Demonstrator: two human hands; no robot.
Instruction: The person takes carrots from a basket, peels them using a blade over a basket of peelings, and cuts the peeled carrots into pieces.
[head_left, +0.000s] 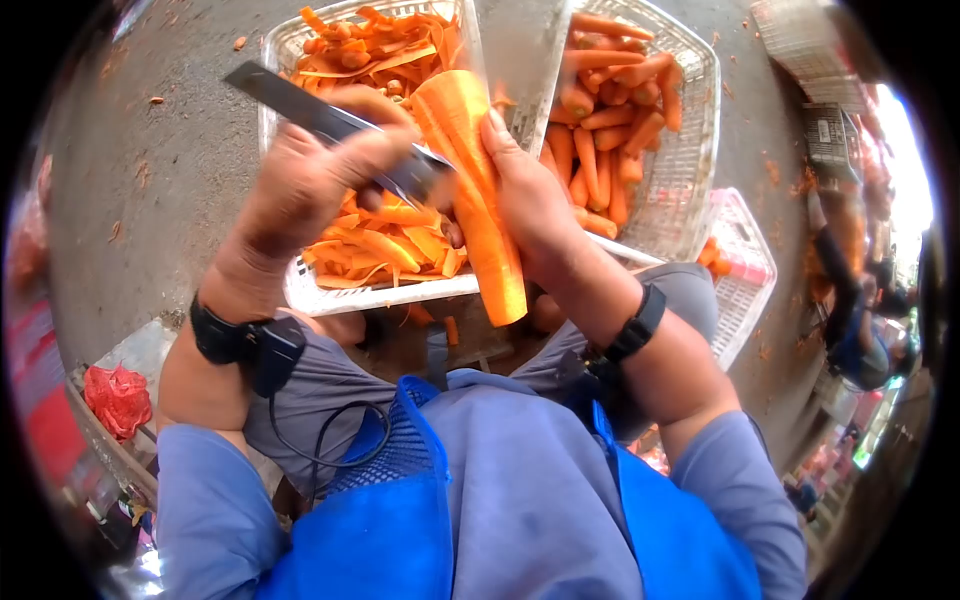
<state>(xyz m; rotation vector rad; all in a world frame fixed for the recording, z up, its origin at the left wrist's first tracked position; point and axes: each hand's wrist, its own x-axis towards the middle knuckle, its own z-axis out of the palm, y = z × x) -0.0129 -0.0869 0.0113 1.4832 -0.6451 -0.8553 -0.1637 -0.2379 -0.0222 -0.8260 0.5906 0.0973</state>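
Peeling at Close Quarters

At far left, a red bag (117,400) is sitting beside the person (530,490). Next, the left hand (300,185) is gripping a flat, dark peeler (320,112), its metal end pointing toward a large carrot (468,190); blur is hiding whether the two are touching. Beneath, a white crate (385,297) is holding a heap of orange peelings (385,250). At centre, the carrot is slanting above that crate, its near end reaching past the rim. The right hand (532,190) is gripping it from the right, thumb on top, fingers mostly hidden. Good peeling is probably asking for the peeler to run lengthwise with light, even pressure, the right hand holding steady and turning the carrot between strokes, its thumb resting clear of the path. At right, a second crate (690,170) is holding a pile of whole carrots (620,115)
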